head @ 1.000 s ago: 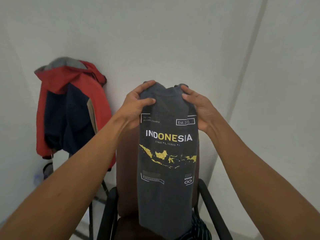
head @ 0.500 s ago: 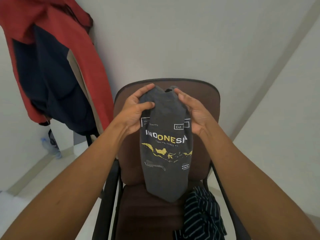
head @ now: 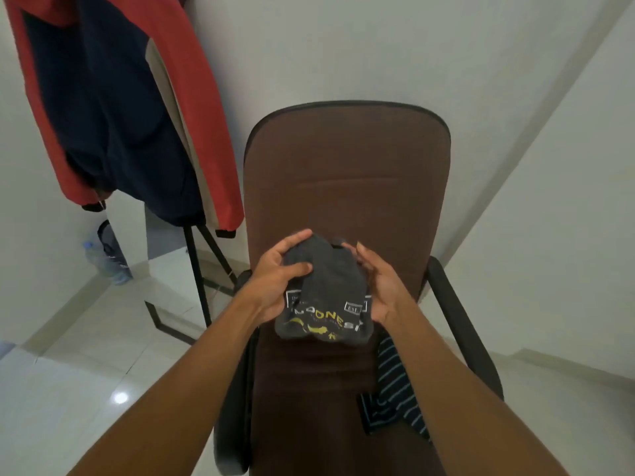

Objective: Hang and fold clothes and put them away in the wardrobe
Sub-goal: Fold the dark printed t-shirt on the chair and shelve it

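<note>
A dark grey T-shirt [head: 326,297] with white and yellow print lies folded into a narrow bundle over the seat of a brown office chair [head: 347,173]. My left hand [head: 275,276] grips its top left corner, thumb across the cloth. My right hand [head: 381,286] holds the top right edge, fingers curled behind it. The shirt's lower half is doubled under, so only the upper print shows.
A dark striped garment [head: 395,383] lies on the right of the seat. A red and navy jacket [head: 113,108] hangs on a black stand [head: 197,273] at the left. A water bottle [head: 103,259] stands by the wall. White tiled floor surrounds the chair.
Both hands have lowered the shirt from in front of the chair back down onto the seat, and its lower half has folded under. The view has tilted downward.
</note>
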{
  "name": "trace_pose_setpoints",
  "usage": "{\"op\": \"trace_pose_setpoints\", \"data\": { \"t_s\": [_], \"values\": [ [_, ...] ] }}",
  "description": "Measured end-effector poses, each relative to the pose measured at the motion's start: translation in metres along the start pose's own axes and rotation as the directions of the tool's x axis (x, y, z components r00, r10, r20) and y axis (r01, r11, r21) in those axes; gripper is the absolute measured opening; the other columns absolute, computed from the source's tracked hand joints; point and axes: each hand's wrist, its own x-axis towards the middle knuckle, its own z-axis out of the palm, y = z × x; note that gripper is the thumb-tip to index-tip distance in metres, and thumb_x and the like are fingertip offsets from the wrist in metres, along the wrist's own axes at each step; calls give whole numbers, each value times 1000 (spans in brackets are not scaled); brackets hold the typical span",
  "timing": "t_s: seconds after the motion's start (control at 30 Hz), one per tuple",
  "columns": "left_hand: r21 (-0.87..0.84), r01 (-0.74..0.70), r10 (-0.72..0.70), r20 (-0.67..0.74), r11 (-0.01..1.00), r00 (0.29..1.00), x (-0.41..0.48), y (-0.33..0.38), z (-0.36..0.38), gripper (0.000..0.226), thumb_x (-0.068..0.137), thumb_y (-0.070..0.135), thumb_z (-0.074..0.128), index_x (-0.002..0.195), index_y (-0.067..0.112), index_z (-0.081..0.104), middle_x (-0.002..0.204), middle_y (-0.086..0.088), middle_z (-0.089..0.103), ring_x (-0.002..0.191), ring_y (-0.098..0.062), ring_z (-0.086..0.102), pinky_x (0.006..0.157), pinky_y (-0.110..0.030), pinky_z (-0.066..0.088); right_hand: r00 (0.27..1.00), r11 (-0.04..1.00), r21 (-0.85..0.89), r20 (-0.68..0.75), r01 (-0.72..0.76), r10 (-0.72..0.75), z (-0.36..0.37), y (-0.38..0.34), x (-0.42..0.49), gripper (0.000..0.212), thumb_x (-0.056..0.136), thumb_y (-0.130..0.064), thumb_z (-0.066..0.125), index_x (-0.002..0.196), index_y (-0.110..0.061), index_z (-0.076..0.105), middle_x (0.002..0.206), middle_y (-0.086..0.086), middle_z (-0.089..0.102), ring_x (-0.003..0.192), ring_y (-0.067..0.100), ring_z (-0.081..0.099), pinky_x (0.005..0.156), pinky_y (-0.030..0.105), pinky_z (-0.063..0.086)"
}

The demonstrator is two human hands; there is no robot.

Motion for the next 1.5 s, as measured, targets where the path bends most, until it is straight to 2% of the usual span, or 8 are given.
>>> {"op": "trace_pose_setpoints", "data": {
  "t_s": [0.33,0.53,0.6,0.73,0.9,1.03,1.2,1.5],
  "values": [
    [60,313,-300,-162,948,940,-111,-170,-67,55,86,-13,62,122,28,68,127,-6,59,115,-33,61,93,-50,56,884,955,197,-371,-223,283,-51,170,-122,49,78,-37,79,115,-9,64,129,29,61,110,47,63,101,63,45],
    [33,535,-507,-278,844,816,-157,-250,-92,54,87,-10,61,114,35,71,130,-5,46,112,-42,54,86,-61,56,810,873,350,-363,-340,461,-61,214,-171,39,85,-33,61,71,1,76,89,30,72,71,44,70,69,52,58],
    [40,530,-496,-301,847,815,-158,-261,-96,54,87,-10,62,115,36,70,135,-7,44,114,-40,54,87,-60,56,792,868,375,-393,-326,467,-72,220,-169,39,88,-32,61,73,-1,78,96,30,72,79,45,70,72,53,59],
    [152,458,-389,-339,876,857,-137,-267,-105,57,87,-8,65,124,35,63,138,-3,41,122,-33,50,94,-55,55,785,958,171,-549,-230,286,-109,224,-145,33,89,-26,68,110,-2,73,118,28,68,108,46,65,96,59,51],
    [286,368,-268,-336,885,903,-91,-268,-117,60,85,-11,66,131,28,59,129,0,51,113,-19,55,84,-30,60,768,964,-133,-633,-228,94,-155,215,-94,23,91,1,62,111,-7,70,119,21,68,105,36,67,86,43,58],
    [415,311,-184,-319,855,930,-45,-275,-126,60,87,-14,63,133,24,57,120,10,52,101,-1,56,75,-13,56,772,882,-338,-634,-329,45,-188,208,-54,37,92,9,56,108,-20,71,118,11,69,100,23,70,77,32,59],
    [579,223,-68,-277,785,958,25,-294,-150,60,87,-16,58,127,29,56,122,11,53,106,-1,55,89,-12,52,822,736,-565,-569,-373,-20,-225,198,9,39,96,9,50,105,-23,69,106,2,71,81,8,72,69,27,61],
    [620,294,-83,-345,728,935,91,-336,-191,64,86,-15,57,135,26,54,133,-1,51,106,-5,56,82,-11,53,860,597,-729,-496,-336,-121,-277,218,76,34,96,7,49,118,-16,64,103,0,67,83,22,69,76,37,62]
  ]
}}
